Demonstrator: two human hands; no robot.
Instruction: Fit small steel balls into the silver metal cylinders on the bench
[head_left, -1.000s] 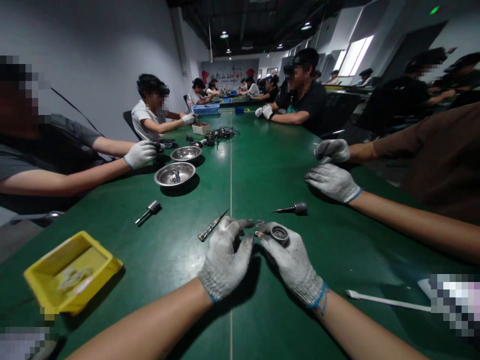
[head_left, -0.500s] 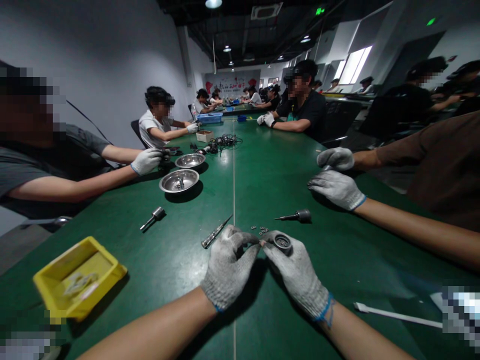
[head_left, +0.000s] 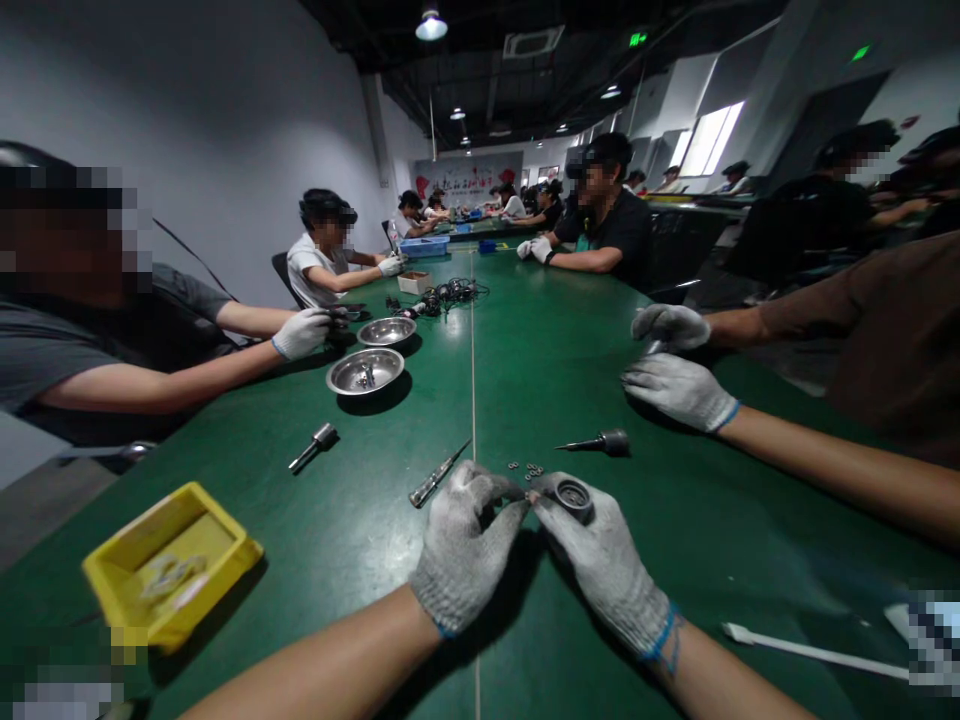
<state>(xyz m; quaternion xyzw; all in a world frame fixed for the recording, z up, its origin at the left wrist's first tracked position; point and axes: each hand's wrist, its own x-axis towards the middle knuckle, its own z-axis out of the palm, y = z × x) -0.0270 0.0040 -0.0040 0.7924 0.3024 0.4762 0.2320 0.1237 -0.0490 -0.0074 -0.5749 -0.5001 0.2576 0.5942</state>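
Both my hands wear grey-white knit gloves, and their fingertips meet above the green table. My left hand point(head_left: 466, 545) is closed in a pinch; whatever sits between its fingertips is too small to make out. My right hand point(head_left: 611, 560) is closed on a round, dark metal cup-like part point(head_left: 574, 499), its open face turned up between thumb and fingers. Several small metal rings point(head_left: 533, 471) lie just beyond the fingertips. A slim pointed screwdriver point(head_left: 438, 476) lies beside my left hand. Past my right hand is a dark tool with a thick cylindrical end and thin tip point(head_left: 604, 443).
At left stand a yellow bin point(head_left: 174, 570) with small pale pieces and a similar cylindrical-ended tool point(head_left: 313, 448). Two metal bowls point(head_left: 365, 371) are farther off. A white strip point(head_left: 817, 648) lies at right. Co-workers' gloved hands point(head_left: 679, 388) work at both table sides.
The camera view has shifted slightly, so the scene sits a little lower and farther right. My hands keep the same pinch and hold, with only slight finger movement.
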